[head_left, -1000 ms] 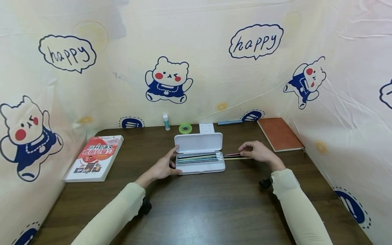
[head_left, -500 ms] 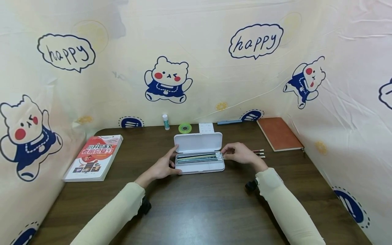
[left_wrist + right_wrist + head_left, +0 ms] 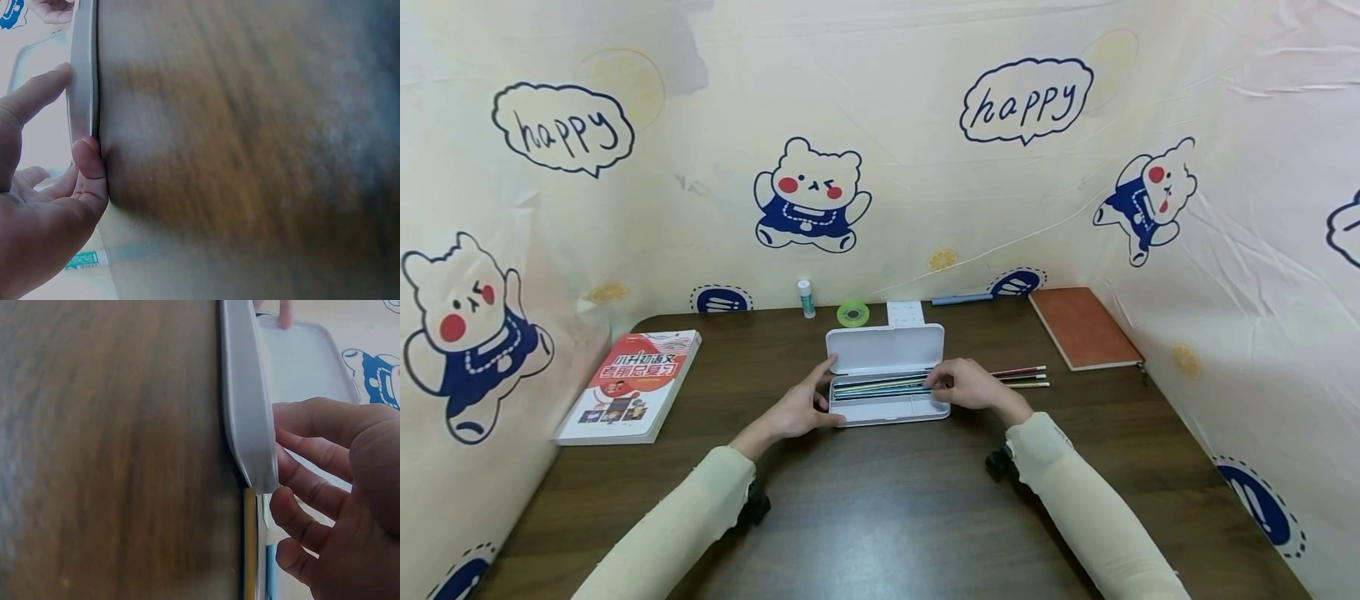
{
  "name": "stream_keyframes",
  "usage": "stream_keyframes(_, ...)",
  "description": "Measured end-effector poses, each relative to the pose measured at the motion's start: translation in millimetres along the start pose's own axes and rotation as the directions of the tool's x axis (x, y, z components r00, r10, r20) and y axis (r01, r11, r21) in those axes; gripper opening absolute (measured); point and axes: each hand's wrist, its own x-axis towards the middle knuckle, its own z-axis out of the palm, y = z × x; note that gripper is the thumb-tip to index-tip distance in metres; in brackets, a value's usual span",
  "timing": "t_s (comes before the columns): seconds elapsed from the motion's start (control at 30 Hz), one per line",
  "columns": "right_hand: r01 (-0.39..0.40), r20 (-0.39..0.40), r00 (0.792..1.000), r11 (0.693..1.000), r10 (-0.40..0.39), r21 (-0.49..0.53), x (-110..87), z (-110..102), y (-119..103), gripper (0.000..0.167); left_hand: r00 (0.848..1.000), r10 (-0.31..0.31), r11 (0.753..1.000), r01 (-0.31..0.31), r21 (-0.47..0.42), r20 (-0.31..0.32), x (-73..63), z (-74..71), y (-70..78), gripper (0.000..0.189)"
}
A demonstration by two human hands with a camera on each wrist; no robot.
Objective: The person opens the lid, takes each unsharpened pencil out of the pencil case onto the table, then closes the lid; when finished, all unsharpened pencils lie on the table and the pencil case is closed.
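Observation:
A white pencil case (image 3: 880, 414) lies on the table with its lid (image 3: 886, 350) raised at the back. Several pencils (image 3: 876, 388) lie lengthwise inside it. My left hand (image 3: 795, 410) grips the case's left end, thumb at the front and fingers toward the back. At the right end, my right hand (image 3: 970, 385) reaches over the rim, fingertips at the ends of the pencils. In the right wrist view the case wall (image 3: 247, 394) hides those fingertips, so I cannot tell whether they pinch anything. More loose pencils (image 3: 1028, 377) lie on the table right of the case, partly behind that hand.
A glue stick (image 3: 807, 299), a green tape roll (image 3: 853, 314), a white card (image 3: 906, 313) and a blue pen-like stick (image 3: 962, 299) stand or lie along the back. A red-and-white book (image 3: 632, 387) is at left, a brown notebook (image 3: 1086, 329) at right.
My right hand has let go of the pencils right of the case and moved left to the pencils inside it. The left hand and the case have stayed put.

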Motion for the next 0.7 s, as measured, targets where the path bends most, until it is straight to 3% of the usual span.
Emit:
stream_keyframes(0.3,0.0,0.013,1.0,0.999,0.0,-0.035,5.4,4.4,-0.5,0.012,1.0,-0.014,1.0,0.014,0.011,-0.002,0.5,-0.3,-0.6,0.108)
stream_keyframes(0.7,-0.033,0.024,0.999,0.999,0.034,-0.009,9.4,2.3,-2.9,0.011,1.0,-0.005,1.0,0.005,0.001,0.0,0.1,-1.1,-0.6,0.108)
